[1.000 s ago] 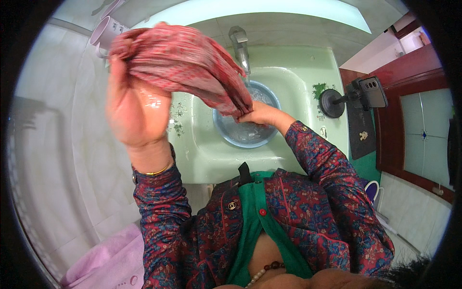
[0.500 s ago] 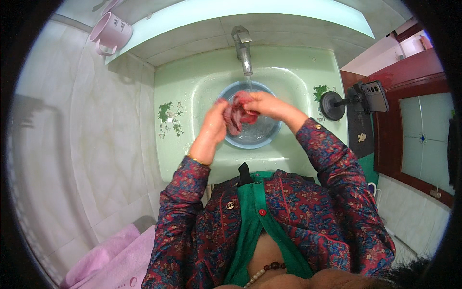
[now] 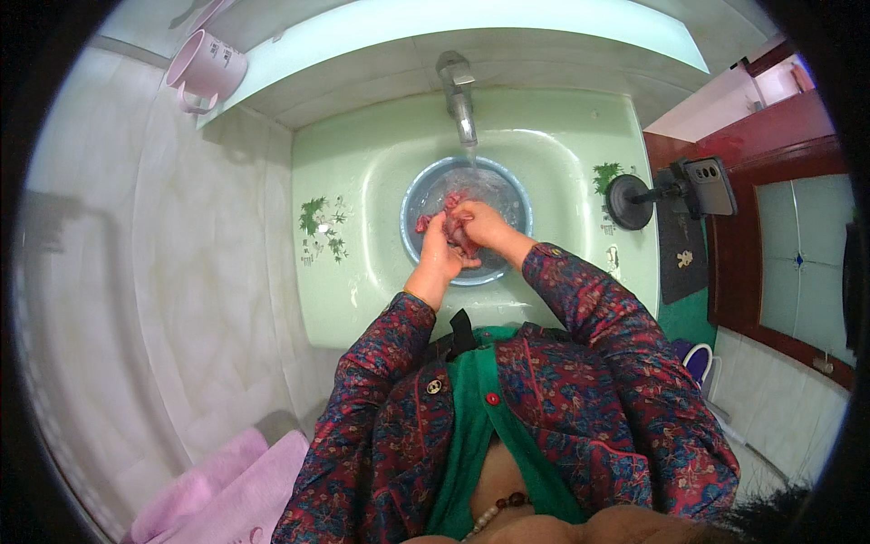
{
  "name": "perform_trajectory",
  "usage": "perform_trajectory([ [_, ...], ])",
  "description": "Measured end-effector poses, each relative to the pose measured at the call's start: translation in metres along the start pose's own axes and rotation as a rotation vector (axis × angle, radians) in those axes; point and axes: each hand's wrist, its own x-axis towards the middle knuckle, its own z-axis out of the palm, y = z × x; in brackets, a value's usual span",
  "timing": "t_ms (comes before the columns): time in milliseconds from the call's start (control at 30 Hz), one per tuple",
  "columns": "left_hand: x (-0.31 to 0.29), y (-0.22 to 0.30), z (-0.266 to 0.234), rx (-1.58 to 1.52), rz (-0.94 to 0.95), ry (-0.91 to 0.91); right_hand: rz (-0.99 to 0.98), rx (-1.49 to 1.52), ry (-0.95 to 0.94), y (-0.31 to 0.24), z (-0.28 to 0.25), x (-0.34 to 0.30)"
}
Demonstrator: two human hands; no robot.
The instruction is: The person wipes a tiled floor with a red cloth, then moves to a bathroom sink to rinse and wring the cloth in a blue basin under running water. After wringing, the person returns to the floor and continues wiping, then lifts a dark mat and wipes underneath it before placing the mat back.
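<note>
A crumpled, wet, reddish-pink cloth is bunched between my hands, low inside a round blue basin. My left hand grips it from the near left side, with some fingertips showing below the bundle. From the right, my right hand is closed round it, thumb and fingers pressed into the folds. Water runs from the silver faucet into the basin behind the hands. The cloth's lower part is partly hidden by my fingers.
The basin sits in a pale green sink with leaf decals. A phone on a round-based stand is at the right rim. A pink mug stands on the shelf at far left; a pink towel hangs lower left.
Both hands have come down and nearer to me with the cloth, lower into the basin and closer together. More of the basin's far side now shows.
</note>
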Motion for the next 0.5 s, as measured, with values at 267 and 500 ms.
perform_trajectory([
  [267,-0.008,0.021,-0.013,-0.062,0.281,-0.406,-0.492,-0.171,0.036,-0.089,0.020,-0.067],
  [500,-0.004,-0.001,0.003,-0.280,0.225,-0.481,-0.402,-0.726,0.155,-0.088,0.007,-0.049],
])
